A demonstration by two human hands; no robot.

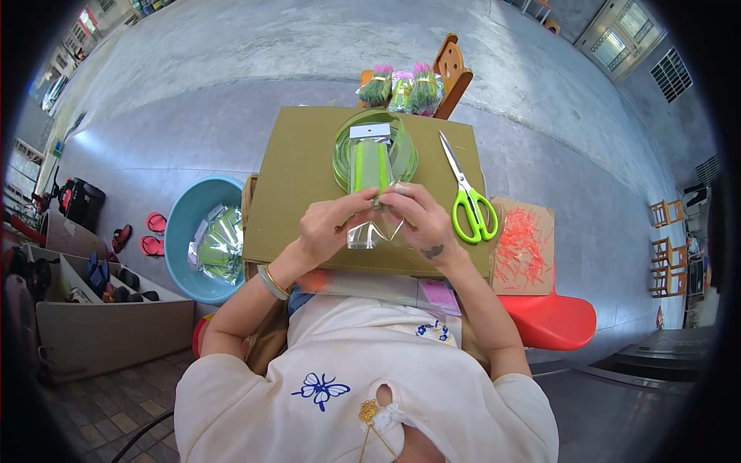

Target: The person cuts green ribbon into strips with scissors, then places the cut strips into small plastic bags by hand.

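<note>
A clear plastic bag [356, 171] with a white hang-hole header lies over a coil of green ribbon [409, 158] on an olive-green board. Bright green strips show inside the bag. My left hand [330, 222] pinches the bag's lower part from the left, thumb and forefinger together. From the right, my right hand [421, 222] does the same, its fingertips almost touching the left ones. Something small and greenish sits between the fingertips, too small to make out. Scissors [472, 202] with lime-green handles lie right of my right hand, blades partly crossed and pointing away.
A blue basin [176, 231] at the left holds several filled bags. Orange-red strips [523, 247] lie on cardboard at the right, by a red stool [559, 318]. Bundles of green, pink-tipped stems [423, 91] rest on a wooden chair [454, 71] beyond the board [297, 166].
</note>
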